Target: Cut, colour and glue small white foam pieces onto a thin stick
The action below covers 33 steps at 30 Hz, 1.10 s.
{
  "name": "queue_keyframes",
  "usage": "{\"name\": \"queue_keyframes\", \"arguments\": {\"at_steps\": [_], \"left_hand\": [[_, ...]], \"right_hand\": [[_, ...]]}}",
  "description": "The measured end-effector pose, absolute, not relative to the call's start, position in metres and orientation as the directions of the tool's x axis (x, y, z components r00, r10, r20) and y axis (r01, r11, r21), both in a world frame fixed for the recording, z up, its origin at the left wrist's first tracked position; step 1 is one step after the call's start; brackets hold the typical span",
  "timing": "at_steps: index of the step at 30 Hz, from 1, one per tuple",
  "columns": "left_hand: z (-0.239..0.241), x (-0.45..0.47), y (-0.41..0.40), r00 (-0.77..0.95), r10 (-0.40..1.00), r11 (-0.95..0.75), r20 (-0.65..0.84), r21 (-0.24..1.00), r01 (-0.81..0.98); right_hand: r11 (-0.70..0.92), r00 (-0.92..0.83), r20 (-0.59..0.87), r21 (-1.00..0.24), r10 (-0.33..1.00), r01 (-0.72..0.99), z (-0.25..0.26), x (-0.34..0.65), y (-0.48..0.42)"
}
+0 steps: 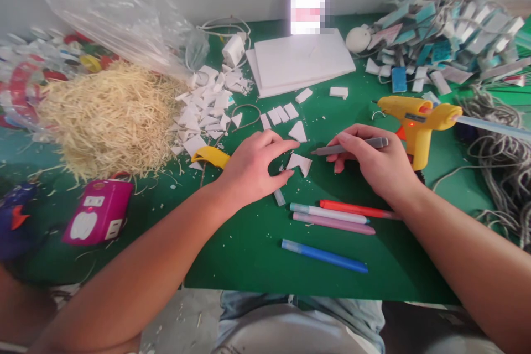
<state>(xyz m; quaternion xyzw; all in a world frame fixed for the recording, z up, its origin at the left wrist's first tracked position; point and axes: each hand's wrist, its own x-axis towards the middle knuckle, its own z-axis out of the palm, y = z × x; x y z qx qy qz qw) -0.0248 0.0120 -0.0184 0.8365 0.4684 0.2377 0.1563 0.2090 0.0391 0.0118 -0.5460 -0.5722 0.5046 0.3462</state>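
Observation:
My right hand (371, 163) is closed around a grey marker pen (352, 147), its tip pointing left. A small notched white foam piece (300, 164) lies just left of the tip; I see no contact. Beside that piece is my left hand (263, 166), thumb and forefinger spread apart. The thumb tip is at the piece's lower left edge, but whether it touches cannot be made out. Another white foam piece (297, 131) lies beyond the forefinger. A curved yellow strip or handle (211, 155) is partly hidden behind my left hand.
Nearer me lie blue (326, 256), pink (334, 223), white (329, 213) and red (352, 208) pens. A yellow glue gun (416, 121) stands right. White boards (301, 63) are at the back. Foam scraps (209, 105), straw (112, 116) and a magenta power adapter (99, 211) are left.

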Motion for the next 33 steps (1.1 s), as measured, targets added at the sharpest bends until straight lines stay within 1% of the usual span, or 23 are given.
{"name": "queue_keyframes", "arguments": {"at_steps": [5, 11, 15, 20, 25, 33], "left_hand": [[-0.0185, -0.0275, 0.0131, 0.477, 0.843, -0.535, 0.247, 0.465, 0.705], [-0.0219, -0.0263, 0.0131, 0.427, 0.854, -0.520, 0.296, 0.493, 0.698], [-0.0212, -0.0241, 0.0124, 0.413, 0.868, -0.497, 0.276, 0.485, 0.720], [-0.0206, -0.0237, 0.0127, 0.406, 0.877, -0.480, 0.256, 0.494, 0.725], [-0.0230, -0.0245, 0.0126, 0.400, 0.874, -0.486, 0.276, 0.498, 0.718], [-0.0220, -0.0235, 0.0122, 0.411, 0.857, -0.515, 0.310, 0.489, 0.704]], "right_hand": [[-0.103, -0.171, -0.154, -0.956, 0.973, 0.274, 0.0113, 0.2110, 0.0392], [-0.086, -0.190, -0.149, -0.947, 0.970, 0.308, 0.0134, 0.2108, 0.0375], [-0.060, -0.183, -0.132, -0.934, 0.974, 0.352, 0.0136, 0.2091, 0.0360], [-0.066, -0.211, -0.155, -0.923, 0.965, 0.378, 0.0138, 0.2095, 0.0354], [-0.066, -0.174, -0.139, -0.926, 0.975, 0.373, 0.0139, 0.2092, 0.0354], [-0.092, -0.192, -0.163, -0.939, 0.968, 0.331, 0.0156, 0.2091, 0.0380]]}}
